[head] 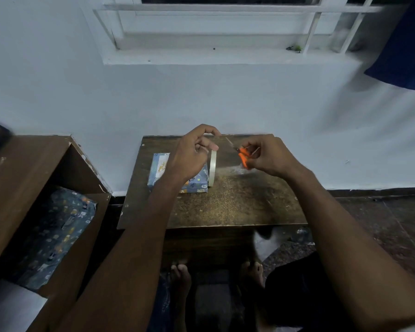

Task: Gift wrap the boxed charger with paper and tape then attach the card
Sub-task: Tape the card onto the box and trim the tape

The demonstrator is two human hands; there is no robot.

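A box wrapped in blue patterned paper lies on the small brown table, with a white card bearing gold lettering on its top. A roll of clear tape stands on edge against the box's right side. My left hand hovers over the box and pinches the tape end drawn up from the roll. To the right, my right hand grips orange-handled scissors, whose blades point up-left toward the stretched tape.
A brown open cabinet stands at the left, holding leftover blue patterned wrapping paper. A white wall and window sill lie behind the table. My bare feet are on the dark floor below the table's front edge.
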